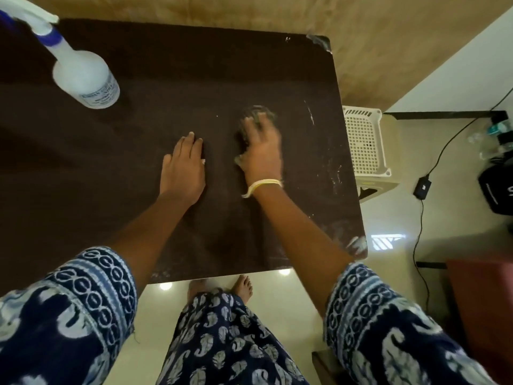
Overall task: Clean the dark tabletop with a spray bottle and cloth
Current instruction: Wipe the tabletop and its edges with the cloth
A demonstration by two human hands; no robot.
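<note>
The dark brown tabletop (138,168) fills most of the view. A white spray bottle (83,75) with a blue collar stands at its far left. My right hand (262,151) presses a small dark cloth (256,113) onto the table right of centre; the hand is blurred and only the cloth's far edge shows past the fingers. My left hand (183,165) lies flat on the table just left of it, fingers together, holding nothing. White streaks (311,115) mark the surface near the right edge.
A cream perforated plastic stool (363,143) stands on the floor beside the table's right edge. A black cable and adapter (422,187) trail across the pale floor at the right, near dark items. A tan wall runs behind the table.
</note>
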